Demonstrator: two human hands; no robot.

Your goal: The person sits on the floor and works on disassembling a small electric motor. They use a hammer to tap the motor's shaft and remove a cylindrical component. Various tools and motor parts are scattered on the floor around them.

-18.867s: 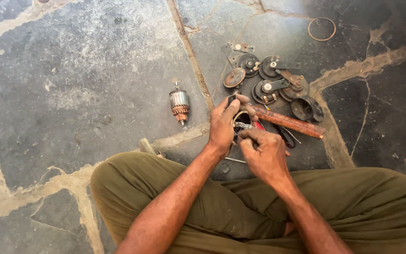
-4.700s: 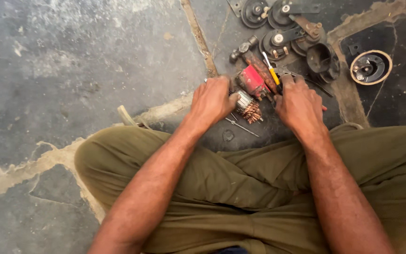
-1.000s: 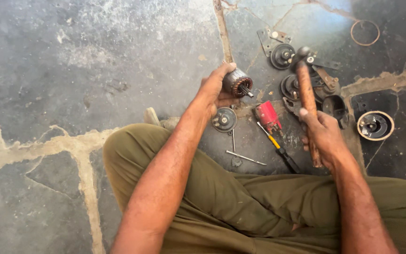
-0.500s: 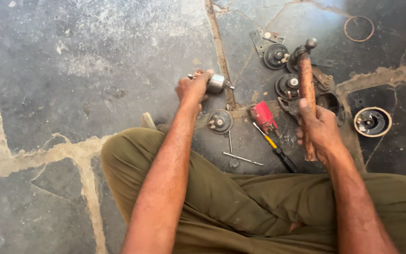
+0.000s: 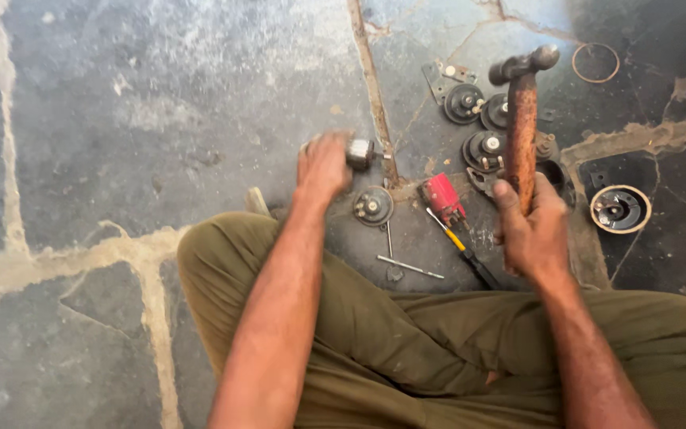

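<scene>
- My left hand (image 5: 323, 167) is closed over a small metal motor armature (image 5: 357, 152), pressing it to the stone floor (image 5: 121, 119); its silvery end pokes out beside my fingers.
- My right hand (image 5: 529, 230) is wrapped tight around the rusty handle of a hammer (image 5: 522, 119), head pointing away from me.
- Taking the hammer as landmark: the armature lies well to its left, across a pale mortar seam.
- Just left of the handle sit several round black motor parts (image 5: 482, 149).
- A red tool (image 5: 442, 197) and a yellow-handled screwdriver (image 5: 458, 242) lie lower left of it, near my knee.
- A black cup with a pale rim (image 5: 620, 209) rests to its right.
- A thin wire ring (image 5: 595, 62) lies right of the hammer head.
</scene>
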